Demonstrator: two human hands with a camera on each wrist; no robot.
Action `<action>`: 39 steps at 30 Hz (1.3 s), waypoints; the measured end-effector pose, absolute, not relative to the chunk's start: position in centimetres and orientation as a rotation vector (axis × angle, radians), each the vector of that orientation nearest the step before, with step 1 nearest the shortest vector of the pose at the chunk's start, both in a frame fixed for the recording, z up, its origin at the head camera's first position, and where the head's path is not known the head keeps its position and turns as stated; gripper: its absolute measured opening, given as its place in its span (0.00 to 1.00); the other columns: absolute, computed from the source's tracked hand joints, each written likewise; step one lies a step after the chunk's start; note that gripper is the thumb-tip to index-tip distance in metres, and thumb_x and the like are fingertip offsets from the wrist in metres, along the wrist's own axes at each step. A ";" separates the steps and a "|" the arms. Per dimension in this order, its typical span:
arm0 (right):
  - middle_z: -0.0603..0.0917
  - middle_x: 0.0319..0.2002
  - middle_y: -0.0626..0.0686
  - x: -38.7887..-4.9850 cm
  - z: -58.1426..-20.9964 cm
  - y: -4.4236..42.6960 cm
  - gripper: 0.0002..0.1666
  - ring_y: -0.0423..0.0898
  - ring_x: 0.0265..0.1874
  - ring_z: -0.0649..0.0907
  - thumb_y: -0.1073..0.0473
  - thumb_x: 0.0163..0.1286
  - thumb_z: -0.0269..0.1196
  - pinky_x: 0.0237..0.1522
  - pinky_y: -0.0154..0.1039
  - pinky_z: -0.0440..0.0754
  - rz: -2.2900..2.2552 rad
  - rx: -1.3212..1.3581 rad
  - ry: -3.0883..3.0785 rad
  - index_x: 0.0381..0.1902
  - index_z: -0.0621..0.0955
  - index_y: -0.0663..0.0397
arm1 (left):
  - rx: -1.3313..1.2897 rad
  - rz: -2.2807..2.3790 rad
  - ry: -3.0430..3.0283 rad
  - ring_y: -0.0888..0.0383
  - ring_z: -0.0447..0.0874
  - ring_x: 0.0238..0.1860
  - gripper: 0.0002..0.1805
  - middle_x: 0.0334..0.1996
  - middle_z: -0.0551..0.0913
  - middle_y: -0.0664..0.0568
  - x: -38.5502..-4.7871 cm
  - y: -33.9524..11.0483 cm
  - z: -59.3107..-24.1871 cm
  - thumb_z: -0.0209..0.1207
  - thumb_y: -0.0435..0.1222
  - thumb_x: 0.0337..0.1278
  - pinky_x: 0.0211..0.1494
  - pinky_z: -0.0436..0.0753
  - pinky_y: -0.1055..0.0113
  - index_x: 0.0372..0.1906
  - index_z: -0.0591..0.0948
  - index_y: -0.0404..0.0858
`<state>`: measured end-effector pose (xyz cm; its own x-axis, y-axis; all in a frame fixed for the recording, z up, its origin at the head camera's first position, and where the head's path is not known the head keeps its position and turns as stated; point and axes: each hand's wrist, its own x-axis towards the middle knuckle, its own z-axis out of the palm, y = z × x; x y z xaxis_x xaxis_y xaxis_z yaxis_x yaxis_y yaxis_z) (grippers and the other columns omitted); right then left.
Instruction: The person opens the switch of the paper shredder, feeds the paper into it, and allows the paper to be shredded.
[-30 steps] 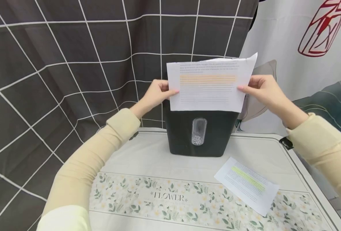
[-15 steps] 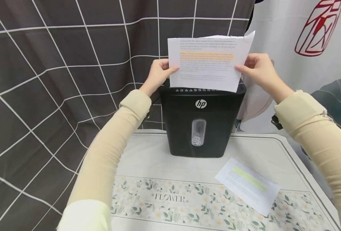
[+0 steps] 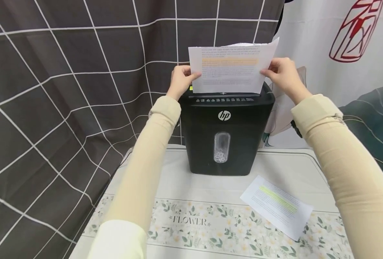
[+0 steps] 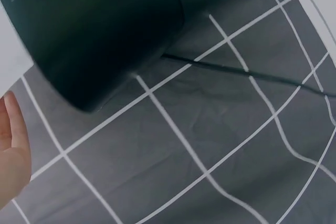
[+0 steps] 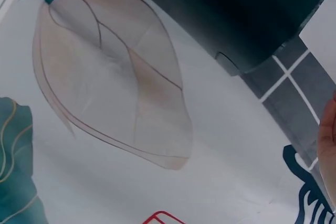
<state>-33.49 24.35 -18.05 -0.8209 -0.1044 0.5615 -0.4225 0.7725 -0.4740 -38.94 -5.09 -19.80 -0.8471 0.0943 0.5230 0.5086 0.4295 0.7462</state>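
A printed sheet of paper with an orange highlighted band and a ragged top edge is held upright over the black HP paper shredder. My left hand pinches its left edge between thumb and fingers. At the opposite edge, my right hand pinches it the same way. The sheet's lower edge is at the shredder's top; whether it is inside the slot cannot be told. In the left wrist view, part of the left hand shows beside a white paper corner. The right wrist view catches only a sliver of the right hand.
Another sheet with yellow highlighting lies on the table at front right. A floral table runner crosses the front. Behind hang a dark grid curtain and a white printed one. A dark cord runs from the shredder.
Both hands first rose with the sheet, uncovering the HP logo. Since then the sheet has moved away from me onto the shredder's top, and the symbols there now show fully.
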 end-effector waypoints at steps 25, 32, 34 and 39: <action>0.82 0.43 0.71 -34.6 -21.2 24.4 0.16 0.29 0.21 0.68 0.64 0.66 0.60 0.25 0.22 0.63 0.804 0.379 -2.455 0.48 0.80 0.71 | -0.461 -1.332 -2.386 0.68 0.74 0.21 0.13 0.38 0.87 0.42 -39.6 -5.4 -22.2 0.65 0.38 0.53 0.25 0.72 0.79 0.41 0.86 0.33; 0.82 0.42 0.73 -34.8 -21.6 24.3 0.15 0.28 0.20 0.67 0.64 0.66 0.60 0.24 0.22 0.63 0.807 0.366 -2.461 0.46 0.80 0.73 | -0.445 -1.325 -2.402 0.63 0.81 0.29 0.13 0.40 0.87 0.43 -39.6 -5.4 -22.5 0.65 0.38 0.53 0.28 0.77 0.78 0.41 0.86 0.34; 0.81 0.42 0.73 -34.9 -21.7 24.3 0.15 0.28 0.20 0.67 0.64 0.66 0.60 0.24 0.22 0.63 0.807 0.362 -2.461 0.46 0.80 0.73 | -0.452 -1.328 -2.400 0.59 0.84 0.33 0.13 0.40 0.87 0.43 -39.7 -5.4 -22.6 0.65 0.38 0.54 0.29 0.80 0.76 0.41 0.86 0.33; 0.81 0.42 0.73 -34.9 -22.1 24.1 0.16 0.36 0.22 0.69 0.64 0.66 0.60 0.24 0.25 0.63 0.815 0.337 -2.487 0.47 0.79 0.73 | -0.456 -1.318 -2.417 0.55 0.85 0.37 0.13 0.39 0.87 0.42 -39.8 -5.4 -23.0 0.65 0.37 0.54 0.30 0.81 0.75 0.42 0.86 0.33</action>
